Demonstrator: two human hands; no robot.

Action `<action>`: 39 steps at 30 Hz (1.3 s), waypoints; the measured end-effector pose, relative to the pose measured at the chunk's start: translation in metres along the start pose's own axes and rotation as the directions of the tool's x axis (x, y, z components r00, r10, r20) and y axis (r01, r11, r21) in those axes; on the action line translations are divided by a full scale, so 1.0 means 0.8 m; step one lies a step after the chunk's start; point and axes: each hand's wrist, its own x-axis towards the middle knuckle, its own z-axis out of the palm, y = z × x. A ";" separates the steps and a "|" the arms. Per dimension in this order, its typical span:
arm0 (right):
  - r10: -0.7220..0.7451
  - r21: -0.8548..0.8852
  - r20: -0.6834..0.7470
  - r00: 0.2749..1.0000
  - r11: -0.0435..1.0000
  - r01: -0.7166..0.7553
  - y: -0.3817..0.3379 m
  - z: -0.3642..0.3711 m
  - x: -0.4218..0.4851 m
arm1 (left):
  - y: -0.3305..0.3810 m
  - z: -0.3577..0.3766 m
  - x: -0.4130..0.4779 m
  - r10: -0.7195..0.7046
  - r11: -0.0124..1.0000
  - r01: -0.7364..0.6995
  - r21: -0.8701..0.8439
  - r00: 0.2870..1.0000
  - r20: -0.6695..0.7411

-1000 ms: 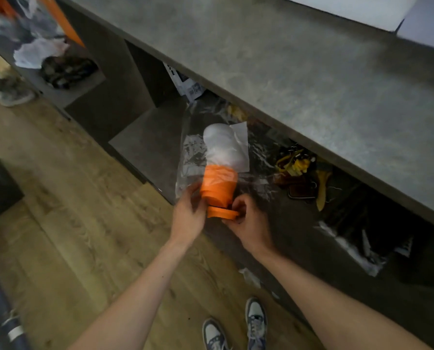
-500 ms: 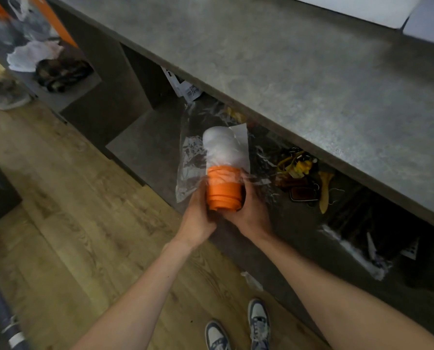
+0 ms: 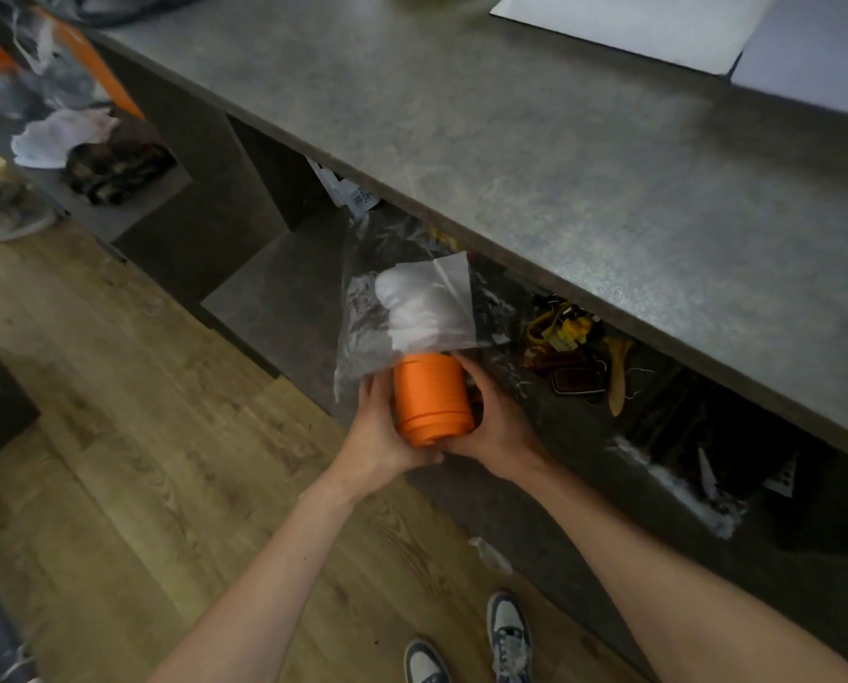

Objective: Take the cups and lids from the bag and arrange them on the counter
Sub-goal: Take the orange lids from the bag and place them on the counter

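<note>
A stack of orange cups (image 3: 431, 399) sticks out of the mouth of a clear plastic bag (image 3: 362, 313), held below the grey counter (image 3: 535, 140) edge. White items (image 3: 422, 303), seemingly lids, fill the upper part of the bag. My left hand (image 3: 377, 431) grips the orange stack from the left and underneath. My right hand (image 3: 491, 421) grips it from the right, fingers curled round its side. The far ends of the cups are hidden inside the bag.
An open shelf under the counter holds yellow and brown clutter (image 3: 565, 347) and dark plastic (image 3: 683, 465). White boards (image 3: 658, 22) lie at the counter's back. A side shelf (image 3: 91, 155) with cloth stands at left. Wooden floor (image 3: 116, 436) and my shoes (image 3: 466, 648) are below.
Both hands moved from the bag's opening onto the orange stack, and more of the stack has come out of the bag toward me.
</note>
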 end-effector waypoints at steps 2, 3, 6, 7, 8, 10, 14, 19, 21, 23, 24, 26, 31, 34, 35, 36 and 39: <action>0.012 0.016 0.017 1.000 1.000 -0.012 -0.002 -0.009 -0.018 | 0.005 -0.001 -0.012 -0.057 0.989 0.059 -0.137 0.998 0.024; 0.012 0.032 0.018 1.000 0.999 -0.012 -0.003 -0.012 -0.026 | 0.012 -0.001 -0.017 -0.097 0.972 0.101 -0.210 0.995 0.032; -0.029 0.027 -0.005 1.000 0.999 0.029 -0.014 -0.022 -0.048 | 0.049 -0.003 -0.026 -0.242 0.852 0.255 -0.456 0.966 0.087; -0.044 0.016 -0.011 0.999 0.999 0.044 -0.022 -0.025 -0.056 | 0.063 -0.004 -0.028 -0.264 0.834 0.281 -0.474 0.959 0.104; -0.060 0.012 -0.019 0.998 0.998 0.060 -0.032 -0.029 -0.065 | 0.076 -0.005 -0.032 -0.268 0.835 0.284 -0.471 0.958 0.102; -0.108 0.027 -0.066 0.992 0.994 0.110 -0.051 -0.035 -0.083 | 0.098 -0.008 -0.041 -0.281 0.818 0.281 -0.502 0.957 0.078; -0.199 0.068 -0.300 0.933 0.971 0.229 -0.077 -0.042 -0.130 | 0.139 -0.025 -0.068 -0.246 0.741 0.254 -0.621 0.964 0.101; -0.345 0.003 -0.519 0.782 0.914 0.405 -0.111 -0.034 -0.187 | 0.194 -0.034 -0.124 -0.229 0.714 0.168 -0.680 0.973 0.000; -0.418 -0.032 -0.479 0.772 0.887 0.460 -0.127 -0.037 -0.212 | 0.216 -0.035 -0.148 -0.278 0.664 0.165 -0.729 0.960 -0.036; -0.478 -0.087 -0.408 0.778 0.869 0.488 -0.142 -0.045 -0.238 | 0.239 -0.037 -0.175 -0.284 0.648 0.141 -0.748 0.957 -0.066; -0.495 -0.108 -0.397 0.773 0.861 0.496 -0.148 -0.052 -0.252 | 0.251 -0.037 -0.190 -0.261 0.655 0.115 -0.746 0.962 -0.080; -0.506 -0.113 -0.435 0.744 0.851 0.513 -0.157 -0.068 -0.279 | 0.278 -0.034 -0.221 -0.187 0.679 0.051 -0.733 0.977 -0.105; -0.458 -0.015 -0.539 0.707 0.844 0.536 -0.176 -0.126 -0.357 | 0.358 -0.006 -0.286 -0.021 0.732 -0.113 -0.671 0.982 -0.188; -0.372 0.192 -0.559 0.741 0.812 0.551 -0.189 -0.170 -0.405 | 0.411 0.015 -0.314 0.086 0.721 -0.228 -0.654 0.966 -0.242; -0.340 0.231 -0.561 0.755 0.811 0.537 -0.193 -0.186 -0.419 | 0.428 0.021 -0.321 0.123 0.717 -0.260 -0.647 0.960 -0.250; -0.306 0.260 -0.563 0.768 0.816 0.516 -0.197 -0.202 -0.431 | 0.446 0.026 -0.329 0.157 0.722 -0.290 -0.629 0.953 -0.260; -0.203 0.442 -0.520 0.830 0.767 0.465 -0.209 -0.244 -0.469 | 0.493 0.042 -0.341 0.283 0.752 -0.382 -0.538 0.923 -0.260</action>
